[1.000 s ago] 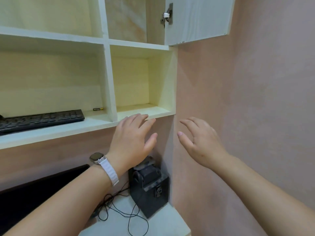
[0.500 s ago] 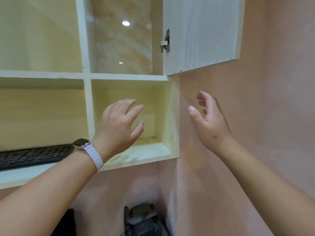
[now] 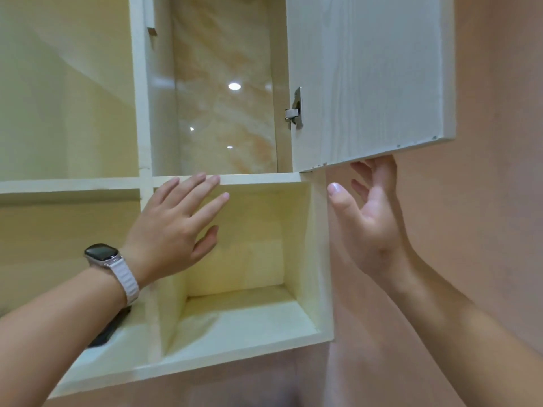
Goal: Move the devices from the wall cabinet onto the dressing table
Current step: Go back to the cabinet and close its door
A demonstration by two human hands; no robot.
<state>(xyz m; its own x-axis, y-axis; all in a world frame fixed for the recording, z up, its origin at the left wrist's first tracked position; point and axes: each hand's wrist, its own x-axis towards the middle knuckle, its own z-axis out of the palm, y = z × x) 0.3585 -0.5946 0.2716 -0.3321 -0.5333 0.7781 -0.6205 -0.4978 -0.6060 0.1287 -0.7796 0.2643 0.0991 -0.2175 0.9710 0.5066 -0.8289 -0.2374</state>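
The pale wooden wall cabinet [image 3: 258, 179] fills the view. Its right door [image 3: 370, 80] stands open against the pink wall. My left hand [image 3: 173, 230], a watch on its wrist, is raised with straight fingers in front of the small open cubby; its fingertips are level with the shelf edge above. My right hand [image 3: 370, 218] is lifted under the door's bottom edge, fingertips touching or nearly touching it, holding nothing. A black keyboard's corner [image 3: 107, 333] shows on the lower left shelf, mostly hidden by my left forearm. No device shows in the upper compartment.
The upper compartment [image 3: 223, 98] behind the open door has a glossy marble-patterned back. A metal hinge [image 3: 295, 111] sits on the door's inner side. The pink wall [image 3: 493, 201] runs along the right. The dressing table is out of view.
The view has tilted upward, so the dressing table and the black device on it have left the frame. Both hands rose; my right hand reached the door's bottom edge.
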